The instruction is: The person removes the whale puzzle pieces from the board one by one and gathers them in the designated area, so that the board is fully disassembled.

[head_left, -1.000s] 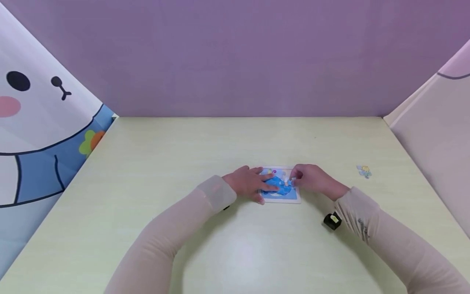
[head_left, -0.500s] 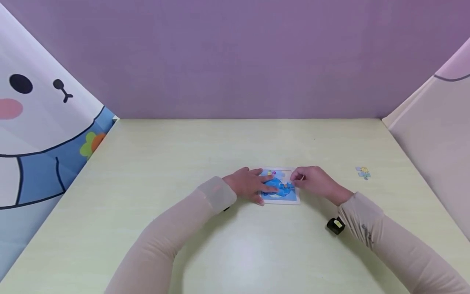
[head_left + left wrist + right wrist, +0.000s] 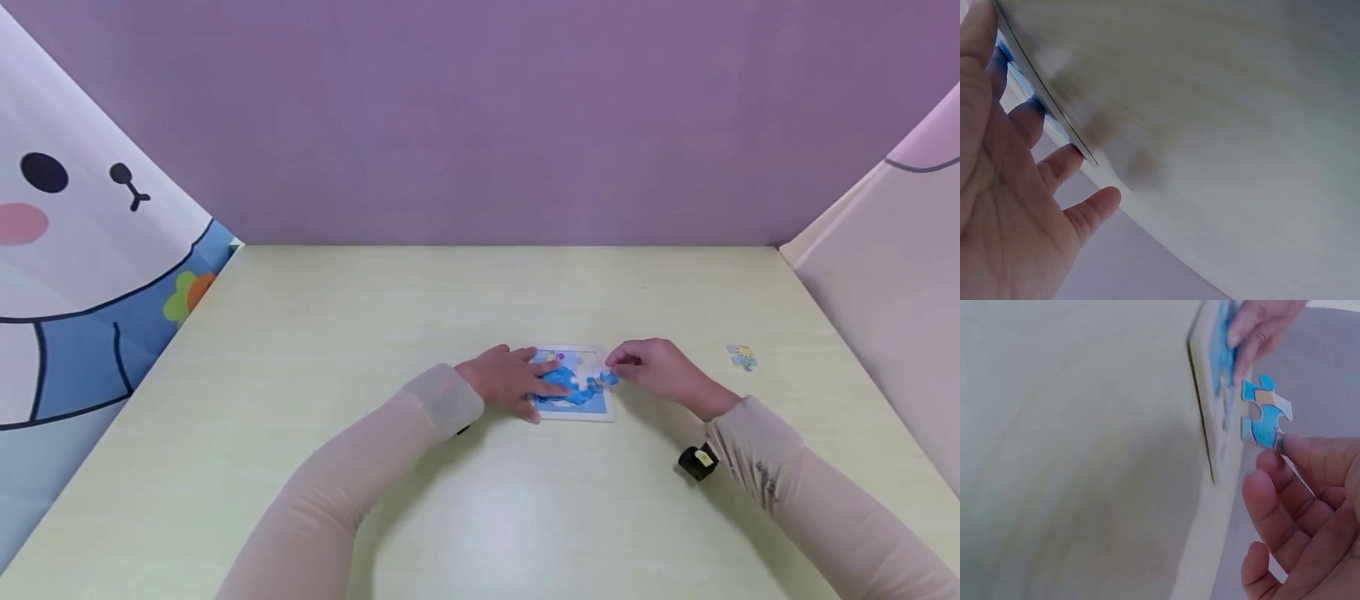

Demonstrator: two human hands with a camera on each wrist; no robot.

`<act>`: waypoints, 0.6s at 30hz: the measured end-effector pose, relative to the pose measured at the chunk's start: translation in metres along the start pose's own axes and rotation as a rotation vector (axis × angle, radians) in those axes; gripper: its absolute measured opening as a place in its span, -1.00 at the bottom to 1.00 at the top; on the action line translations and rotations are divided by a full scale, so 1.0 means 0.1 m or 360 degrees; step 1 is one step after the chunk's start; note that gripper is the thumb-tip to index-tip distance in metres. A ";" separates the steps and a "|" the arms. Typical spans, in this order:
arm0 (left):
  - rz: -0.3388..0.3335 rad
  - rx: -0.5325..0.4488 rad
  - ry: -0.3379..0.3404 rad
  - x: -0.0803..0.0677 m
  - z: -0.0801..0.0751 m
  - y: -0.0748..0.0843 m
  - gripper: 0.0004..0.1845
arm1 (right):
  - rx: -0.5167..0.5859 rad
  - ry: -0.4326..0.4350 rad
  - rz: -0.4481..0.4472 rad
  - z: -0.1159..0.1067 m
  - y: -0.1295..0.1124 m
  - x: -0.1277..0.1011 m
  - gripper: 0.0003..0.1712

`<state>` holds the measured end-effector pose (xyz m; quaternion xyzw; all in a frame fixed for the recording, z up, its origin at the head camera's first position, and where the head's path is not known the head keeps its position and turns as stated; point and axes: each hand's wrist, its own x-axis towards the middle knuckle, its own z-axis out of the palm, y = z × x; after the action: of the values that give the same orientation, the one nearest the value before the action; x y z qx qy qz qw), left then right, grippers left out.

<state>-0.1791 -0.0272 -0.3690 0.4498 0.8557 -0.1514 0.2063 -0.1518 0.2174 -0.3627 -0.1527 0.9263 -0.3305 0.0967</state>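
Observation:
A small jigsaw board (image 3: 581,405) with a blue picture lies flat on the pale green table (image 3: 480,517). My left hand (image 3: 516,379) rests on the board's left part, fingers straight and pressing down; in the left wrist view the left hand (image 3: 1010,206) lies against the board's edge (image 3: 1047,100). My right hand (image 3: 643,365) pinches a blue puzzle piece (image 3: 606,380) just over the board's right edge. In the right wrist view the puzzle piece (image 3: 1263,415) hangs from my fingertips (image 3: 1294,445), a little off the board (image 3: 1207,412).
One loose puzzle piece (image 3: 742,356) lies on the table to the right of my right hand. A purple wall stands at the back, and printed panels close the left and right sides. A black wrist camera (image 3: 697,461) sits under my right forearm.
My right hand has drawn back to the right from over the board, and the blue piece now shows in its pinch at the board's right edge. The left hand has stayed put.

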 end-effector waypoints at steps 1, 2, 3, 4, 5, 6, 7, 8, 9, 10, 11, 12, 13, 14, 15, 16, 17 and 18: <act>0.0000 -0.0002 0.0006 0.00 0.00 0.00 -0.31 | 0.0004 0.0007 0.0003 -0.03 0.01 -0.02 -0.88; -0.0002 0.0002 0.0011 0.00 0.00 0.00 -0.31 | 0.0006 0.0015 0.0009 -0.06 0.02 -0.03 -0.88; -0.0001 0.0008 0.0017 -0.01 -0.01 0.01 -0.32 | 0.0016 0.0023 0.0023 -0.09 0.04 -0.05 -0.87; -0.0001 0.0017 0.0021 -0.01 -0.01 0.01 -0.32 | 0.0031 0.0025 0.0042 -0.13 0.06 -0.07 -0.86; -0.0001 0.0026 0.0026 -0.01 -0.02 0.01 -0.32 | 0.0043 0.0029 0.0056 -0.16 0.08 -0.09 -0.85; -0.0001 0.0033 0.0028 -0.01 -0.02 0.01 -0.32 | 0.0050 0.0028 0.0070 -0.19 0.11 -0.11 -0.83; -0.0001 0.0030 0.0025 -0.01 -0.02 0.01 -0.32 | 0.0059 0.0024 0.0094 -0.22 0.14 -0.13 -0.82; 0.0000 0.0029 0.0022 -0.01 -0.02 0.01 -0.32 | 0.0064 0.0019 0.0116 -0.25 0.17 -0.15 -0.81; 0.0002 0.0028 0.0018 -0.01 -0.02 0.01 -0.32 | 0.0068 0.0018 0.0134 -0.27 0.20 -0.17 -0.80; 0.0003 0.0024 0.0015 -0.01 -0.02 0.01 -0.32 | 0.0072 0.0013 0.0148 -0.30 0.23 -0.19 -0.79; 0.0003 0.0021 0.0013 -0.01 -0.02 0.01 -0.32 | 0.0071 0.0010 0.0156 -0.32 0.27 -0.21 -0.78; 0.0004 0.0020 0.0015 -0.01 -0.02 0.01 -0.32 | 0.0072 0.0008 0.0169 -0.34 0.30 -0.23 -0.77; 0.0005 0.0021 0.0016 -0.01 -0.02 0.01 -0.32 | 0.0068 0.0009 0.0180 -0.37 0.32 -0.26 -0.77; 0.0006 0.0026 0.0018 -0.01 -0.02 0.01 -0.31 | 0.0058 0.0009 0.0188 -0.39 0.35 -0.28 -0.76; 0.0005 0.0027 0.0017 -0.01 -0.01 0.01 -0.31 | 0.0046 0.0012 0.0191 -0.41 0.38 -0.30 -0.76; 0.0005 0.0027 0.0017 -0.01 -0.01 0.01 -0.31 | 0.0032 0.0008 0.0196 -0.44 0.41 -0.31 -0.75; 0.0004 0.0027 0.0018 -0.01 -0.01 0.01 -0.32 | 0.0016 0.0007 0.0198 -0.46 0.44 -0.33 -0.75; 0.0003 0.0027 0.0015 -0.01 0.00 0.01 -0.31 | 0.0008 0.0010 0.0202 -0.48 0.46 -0.35 -0.75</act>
<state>-0.1780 -0.0273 -0.3684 0.4531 0.8549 -0.1563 0.1986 -0.1424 0.2913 -0.3529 -0.0924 0.9336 -0.3264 0.1150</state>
